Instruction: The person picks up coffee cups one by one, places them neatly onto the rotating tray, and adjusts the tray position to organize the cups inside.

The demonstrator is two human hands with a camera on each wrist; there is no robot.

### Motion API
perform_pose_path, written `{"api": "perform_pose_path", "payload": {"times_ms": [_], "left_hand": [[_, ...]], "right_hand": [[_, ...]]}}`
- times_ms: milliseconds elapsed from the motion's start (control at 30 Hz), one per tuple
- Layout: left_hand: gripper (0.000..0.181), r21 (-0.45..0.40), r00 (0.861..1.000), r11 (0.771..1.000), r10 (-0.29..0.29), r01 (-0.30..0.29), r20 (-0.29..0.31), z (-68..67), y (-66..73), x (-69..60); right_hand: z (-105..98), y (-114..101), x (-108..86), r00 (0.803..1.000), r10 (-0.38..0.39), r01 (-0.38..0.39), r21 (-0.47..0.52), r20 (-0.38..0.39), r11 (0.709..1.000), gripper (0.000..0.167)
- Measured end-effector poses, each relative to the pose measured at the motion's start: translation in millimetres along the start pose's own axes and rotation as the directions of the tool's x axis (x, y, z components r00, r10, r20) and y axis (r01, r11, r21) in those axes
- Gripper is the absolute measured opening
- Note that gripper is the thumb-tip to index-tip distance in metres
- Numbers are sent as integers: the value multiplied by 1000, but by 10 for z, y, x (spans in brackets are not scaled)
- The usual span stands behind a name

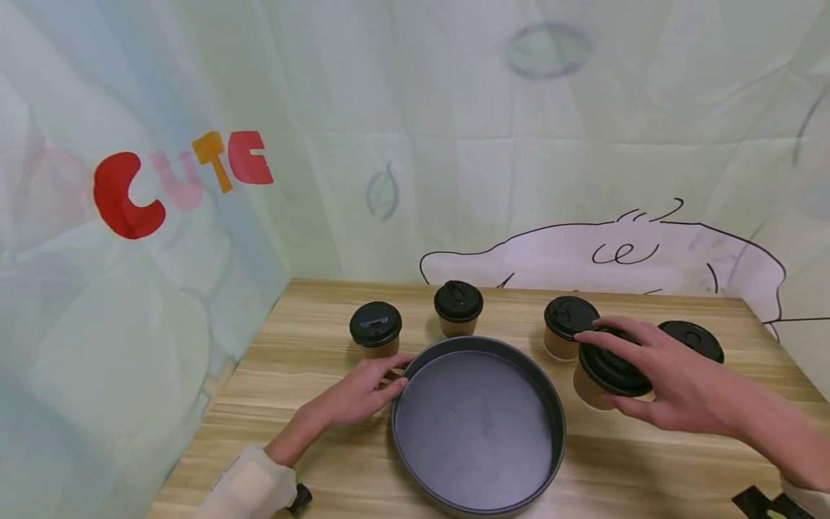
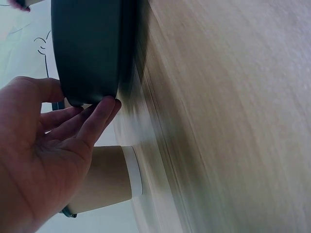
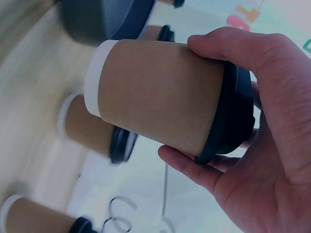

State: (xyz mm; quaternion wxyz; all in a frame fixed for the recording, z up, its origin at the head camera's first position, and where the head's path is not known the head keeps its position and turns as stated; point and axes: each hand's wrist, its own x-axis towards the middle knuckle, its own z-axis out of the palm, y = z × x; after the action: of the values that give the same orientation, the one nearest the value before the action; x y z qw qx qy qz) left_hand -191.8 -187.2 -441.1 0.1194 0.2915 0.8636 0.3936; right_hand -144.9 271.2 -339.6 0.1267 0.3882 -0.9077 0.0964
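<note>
A black-lidded brown paper coffee cup (image 1: pixel 604 373) is right of centre in the head view, the right hand (image 1: pixel 677 386) curving thumb and fingers around it. At lower centre, the left hand (image 1: pixel 362 389) pinches a round dark-grey pan (image 1: pixel 480 432) by its rim; four more lidded cups (image 1: pixel 457 303) stand farther back on the wood-grain table (image 1: pixel 344 461).

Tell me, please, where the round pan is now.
In the head view, the pan is low, just right of centre, its left edge held by the left hand.
</note>
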Motion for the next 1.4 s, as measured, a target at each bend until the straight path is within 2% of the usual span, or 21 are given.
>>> {"api": "perform_pose_path", "payload": {"times_ms": [133, 333, 533, 733, 1000, 1233, 1400], "left_hand": [[42, 1, 1000, 1000, -10, 10, 0, 1, -7, -5], [43, -3, 1000, 1000, -19, 19, -1, 3, 3, -9], [43, -11, 1000, 1000, -13, 13, -10, 3, 16, -3], [42, -7, 1000, 1000, 2, -2, -8, 1, 21, -9], [43, -24, 1000, 1000, -5, 5, 3, -7, 29, -11], [43, -32, 1000, 999, -18, 19, 18, -10, 30, -13], [43, -14, 1000, 1000, -20, 21, 16, -12, 28, -19]], "right_hand": [[-68, -122, 194, 997, 5, -9, 46, 81, 999, 80], [-51, -293, 458, 991, -62, 52, 86, 118, 995, 74], [25, -433, 671, 978, -98, 74, 135, 182, 988, 73], [144, -573, 834, 965, -180, 147, 175, 189, 974, 72], [336, -762, 999, 935, -251, 185, 260, 249, 948, 76], [586, -929, 1116, 918, -322, 248, 301, 230, 921, 73], [735, -1050, 1189, 899, -366, 286, 311, 241, 906, 70]]}}
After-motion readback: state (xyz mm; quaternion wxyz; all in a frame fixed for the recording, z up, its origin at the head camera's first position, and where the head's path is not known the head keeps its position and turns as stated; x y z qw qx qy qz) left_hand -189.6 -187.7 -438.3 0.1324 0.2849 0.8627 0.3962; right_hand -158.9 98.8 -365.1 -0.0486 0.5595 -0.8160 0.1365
